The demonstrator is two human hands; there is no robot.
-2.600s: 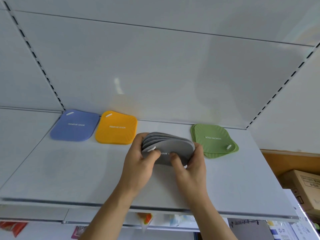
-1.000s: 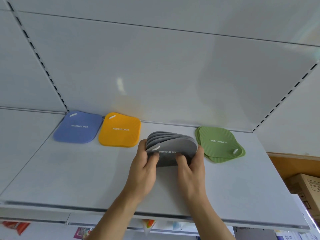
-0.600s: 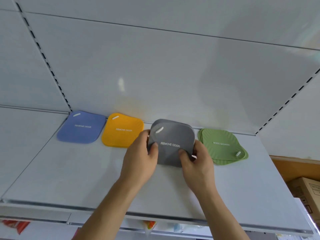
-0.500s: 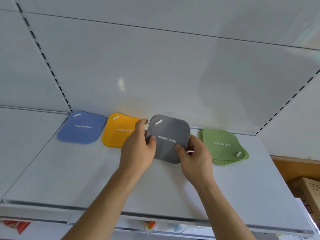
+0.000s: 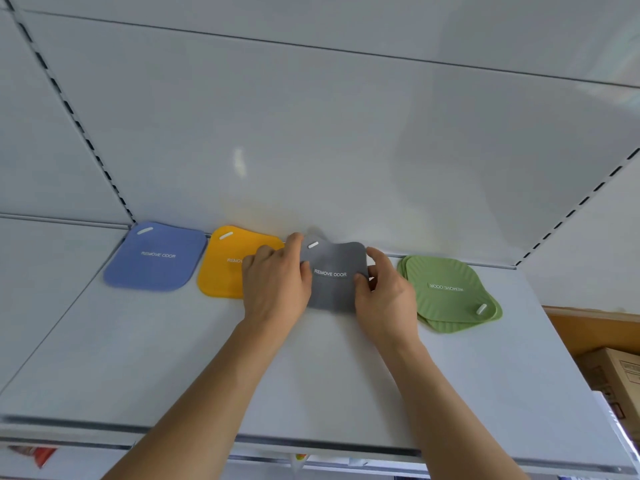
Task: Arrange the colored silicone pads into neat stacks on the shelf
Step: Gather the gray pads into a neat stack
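Holding: left hand (image 5: 277, 289) and right hand (image 5: 384, 299) pinching gray stack (image 5: 334, 275), bowed.
Risk: springing, fanning on release.
Neighbor: orange stack (image 5: 225, 265), 9 o'clock, could get nudged.

Four pad stacks in a row along the back of the shelf (image 5: 138, 358), leftmost stack (image 5: 156, 257) at frame left, second stack (image 5: 225, 268) just right of it, third stack (image 5: 334, 275) at centre between left hand (image 5: 275, 285) and right hand (image 5: 386, 299), fourth stack (image 5: 450, 292) at right, cardboard box (image 5: 616, 379) below the shelf at lower right.

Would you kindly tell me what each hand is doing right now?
Left hand: grips the grey pads at their left edge.
Right hand: grips the grey pads at their right edge.
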